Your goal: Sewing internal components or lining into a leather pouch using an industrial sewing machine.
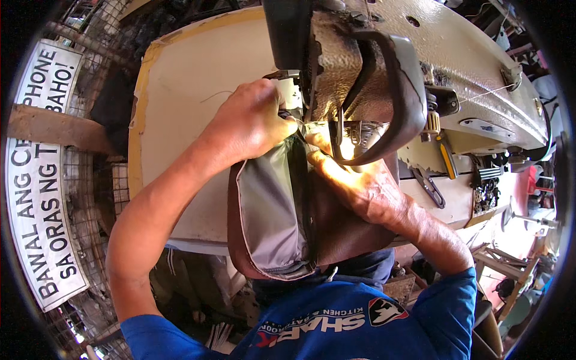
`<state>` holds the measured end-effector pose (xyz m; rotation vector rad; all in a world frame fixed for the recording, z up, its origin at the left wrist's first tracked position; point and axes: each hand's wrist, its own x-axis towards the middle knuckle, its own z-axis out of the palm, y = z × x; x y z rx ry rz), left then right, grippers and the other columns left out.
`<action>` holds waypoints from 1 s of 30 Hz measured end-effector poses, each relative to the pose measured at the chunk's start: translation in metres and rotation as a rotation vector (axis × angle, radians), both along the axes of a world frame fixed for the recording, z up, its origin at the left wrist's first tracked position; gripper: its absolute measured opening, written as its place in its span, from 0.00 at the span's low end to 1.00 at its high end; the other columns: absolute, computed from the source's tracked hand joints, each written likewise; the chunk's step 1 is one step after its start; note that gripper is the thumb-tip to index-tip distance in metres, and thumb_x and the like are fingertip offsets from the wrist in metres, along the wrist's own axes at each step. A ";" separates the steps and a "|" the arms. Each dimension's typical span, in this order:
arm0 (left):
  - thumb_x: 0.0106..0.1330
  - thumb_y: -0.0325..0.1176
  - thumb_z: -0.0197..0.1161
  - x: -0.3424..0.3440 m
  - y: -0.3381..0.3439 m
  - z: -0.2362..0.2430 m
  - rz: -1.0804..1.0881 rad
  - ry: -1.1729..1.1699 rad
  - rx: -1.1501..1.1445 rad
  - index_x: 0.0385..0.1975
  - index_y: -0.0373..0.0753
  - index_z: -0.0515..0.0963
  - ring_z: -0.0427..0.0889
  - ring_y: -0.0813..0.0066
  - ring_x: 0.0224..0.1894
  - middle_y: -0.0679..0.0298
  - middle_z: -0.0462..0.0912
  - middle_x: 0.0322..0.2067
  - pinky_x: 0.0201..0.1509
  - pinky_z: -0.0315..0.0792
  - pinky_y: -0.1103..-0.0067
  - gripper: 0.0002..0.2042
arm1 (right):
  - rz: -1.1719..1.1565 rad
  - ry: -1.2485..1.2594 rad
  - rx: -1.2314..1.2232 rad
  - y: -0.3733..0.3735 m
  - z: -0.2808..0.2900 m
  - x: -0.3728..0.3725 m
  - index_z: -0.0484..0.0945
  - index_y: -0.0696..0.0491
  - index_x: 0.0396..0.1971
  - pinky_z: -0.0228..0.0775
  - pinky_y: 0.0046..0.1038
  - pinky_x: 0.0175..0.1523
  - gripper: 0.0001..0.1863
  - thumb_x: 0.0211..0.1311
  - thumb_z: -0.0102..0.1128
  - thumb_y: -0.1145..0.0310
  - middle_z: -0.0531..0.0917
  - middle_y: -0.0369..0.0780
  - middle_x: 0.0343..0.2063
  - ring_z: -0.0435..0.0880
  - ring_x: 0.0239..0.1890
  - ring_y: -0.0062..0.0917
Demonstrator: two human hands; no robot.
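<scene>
A brown leather-like bag piece [339, 231] with a shiny grey lining [273, 207] lies over the front of the table, and its near end hangs at my lap. A dark strip runs along the middle, between the lining and the brown side. My left hand [255, 120] is closed, thumb and fingers pinching the far edge of the piece left of the needle area. Under the head of the sewing machine [333, 66], my right hand [360, 186] pinches the same piece between thumb and forefinger. The machine's dark curved guard partly covers the right fingers, and the needle tip is hard to make out.
The pale tabletop [186, 108] has a worn yellow edge. Right of the machine lie a yellow-handled tool [446, 157], dark metal snips [429, 187] and several small dark parts [485, 192]. A printed sign [45, 180] hangs on wire mesh at the left.
</scene>
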<state>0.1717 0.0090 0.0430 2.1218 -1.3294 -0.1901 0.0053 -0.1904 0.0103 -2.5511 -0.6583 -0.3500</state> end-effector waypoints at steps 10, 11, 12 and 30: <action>0.58 0.40 0.65 -0.001 -0.015 -0.007 0.151 -0.086 0.239 0.36 0.35 0.81 0.82 0.47 0.43 0.49 0.83 0.36 0.50 0.75 0.61 0.14 | -0.036 0.171 0.040 0.004 0.000 -0.006 0.75 0.57 0.57 0.70 0.46 0.66 0.20 0.65 0.55 0.77 0.80 0.51 0.55 0.78 0.60 0.46; 0.58 0.40 0.65 -0.002 -0.016 -0.008 0.170 -0.030 0.177 0.35 0.35 0.82 0.82 0.48 0.44 0.49 0.83 0.37 0.50 0.75 0.62 0.14 | -0.044 0.236 0.066 0.003 0.002 -0.006 0.75 0.58 0.59 0.70 0.45 0.66 0.22 0.64 0.54 0.77 0.80 0.51 0.56 0.78 0.61 0.45; 0.58 0.40 0.65 -0.002 -0.017 -0.008 0.189 0.025 0.116 0.34 0.36 0.82 0.82 0.48 0.44 0.49 0.84 0.38 0.51 0.76 0.62 0.13 | -0.046 0.237 0.065 0.003 0.001 -0.007 0.75 0.58 0.59 0.70 0.45 0.66 0.22 0.64 0.54 0.77 0.80 0.51 0.56 0.78 0.61 0.45; 0.55 0.27 0.69 0.008 -0.032 -0.005 0.287 0.359 0.296 0.35 0.36 0.82 0.80 0.75 0.32 0.60 0.86 0.29 0.38 0.75 0.73 0.08 | 0.020 0.171 -0.286 0.000 0.005 -0.002 0.71 0.60 0.62 0.72 0.41 0.65 0.25 0.64 0.52 0.73 0.78 0.51 0.58 0.79 0.61 0.43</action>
